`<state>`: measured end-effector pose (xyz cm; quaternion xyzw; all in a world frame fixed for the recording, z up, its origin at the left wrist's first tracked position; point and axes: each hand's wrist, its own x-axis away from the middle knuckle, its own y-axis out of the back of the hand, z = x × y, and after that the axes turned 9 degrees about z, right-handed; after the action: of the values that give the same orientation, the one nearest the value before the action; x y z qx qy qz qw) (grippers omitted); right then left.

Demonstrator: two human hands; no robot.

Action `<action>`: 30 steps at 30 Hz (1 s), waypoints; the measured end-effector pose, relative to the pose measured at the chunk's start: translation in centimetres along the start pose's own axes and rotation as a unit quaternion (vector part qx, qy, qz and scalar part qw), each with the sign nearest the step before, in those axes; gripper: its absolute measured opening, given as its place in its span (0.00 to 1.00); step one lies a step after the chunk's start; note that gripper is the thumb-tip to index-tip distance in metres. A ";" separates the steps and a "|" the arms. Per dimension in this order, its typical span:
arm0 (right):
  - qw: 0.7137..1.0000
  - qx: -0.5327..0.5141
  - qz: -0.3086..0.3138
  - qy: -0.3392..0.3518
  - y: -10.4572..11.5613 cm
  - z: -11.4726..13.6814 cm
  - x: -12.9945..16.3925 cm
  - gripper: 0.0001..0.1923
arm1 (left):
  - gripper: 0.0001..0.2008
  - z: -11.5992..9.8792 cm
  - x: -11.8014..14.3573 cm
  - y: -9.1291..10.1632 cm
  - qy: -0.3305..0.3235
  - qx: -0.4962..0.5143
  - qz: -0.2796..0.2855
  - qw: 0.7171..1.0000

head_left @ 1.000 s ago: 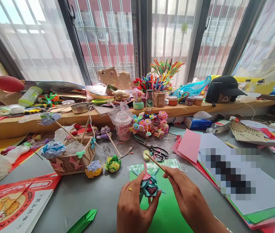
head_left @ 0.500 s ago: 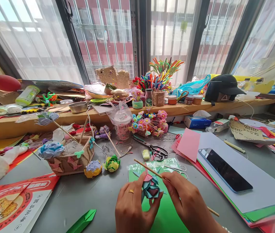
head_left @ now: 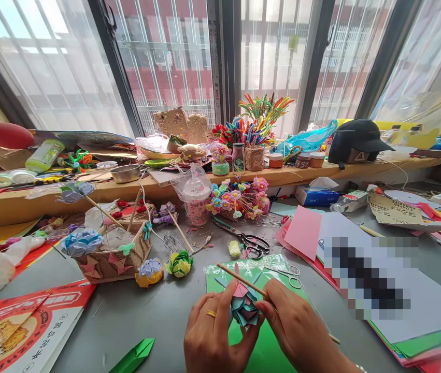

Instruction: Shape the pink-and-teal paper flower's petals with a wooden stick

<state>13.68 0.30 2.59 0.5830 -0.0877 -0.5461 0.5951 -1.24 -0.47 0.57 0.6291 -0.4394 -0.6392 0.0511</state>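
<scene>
Between the fingers of my left hand (head_left: 214,329) is a blue and pink folded paper flower (head_left: 244,305), its layered petals facing up. My right hand (head_left: 292,324) grips a thin wooden stick (head_left: 239,277) that slants over the flower's far side. The stick's other end shows past my right wrist. My right thumb and fingertips are right at the flower's edge; whether they touch a petal I cannot tell. Below both hands lies green paper (head_left: 267,344) in a clear plastic sleeve. A folded green paper piece (head_left: 132,356) lies to the left.
Two folded paper flowers, purple-yellow (head_left: 149,273) and green-yellow (head_left: 180,263), sit beside a decorated cardboard box (head_left: 117,265). Black scissors (head_left: 253,243) and small scissors (head_left: 288,274) lie beyond my hands. Stacked coloured paper (head_left: 430,316) is at right, a red-white bag (head_left: 18,331) at left.
My right hand has moved slightly left, closer to the flower, and the stick has shifted with it. The flower is turned a little, showing more pink.
</scene>
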 end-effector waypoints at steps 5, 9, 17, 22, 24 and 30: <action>1.000 -0.012 0.022 -0.006 0.0 -0.1 0.0 0.23 | 0.17 0.5 -0.2 0.4 -0.057 -0.021 -0.008 0.998; 0.997 -0.044 0.055 -0.016 0.2 -0.2 0.3 0.27 | 0.16 0.8 -0.4 0.8 -0.103 -0.025 -0.015 0.994; 0.984 -0.141 0.104 -0.021 0.6 0.1 0.1 0.29 | 0.14 0.5 -0.6 1.0 -0.125 -0.005 -0.045 0.991; 0.967 -0.222 0.124 -0.013 0.8 0.1 0.0 0.28 | 0.17 0.5 -0.2 0.9 -0.124 -0.004 -0.054 0.991; 0.963 -0.238 0.126 -0.017 0.9 0.1 0.0 0.28 | 0.17 0.6 -0.1 0.9 -0.121 -0.010 -0.043 0.992; 0.967 -0.220 0.128 -0.027 1.1 0.0 0.1 0.26 | 0.16 0.6 -0.3 1.0 -0.136 -0.023 -0.028 0.990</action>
<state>14.30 -0.12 3.42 0.4069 -0.0549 -0.4870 0.7709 -2.18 -0.60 1.38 0.5472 -0.4099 -0.7296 -0.0128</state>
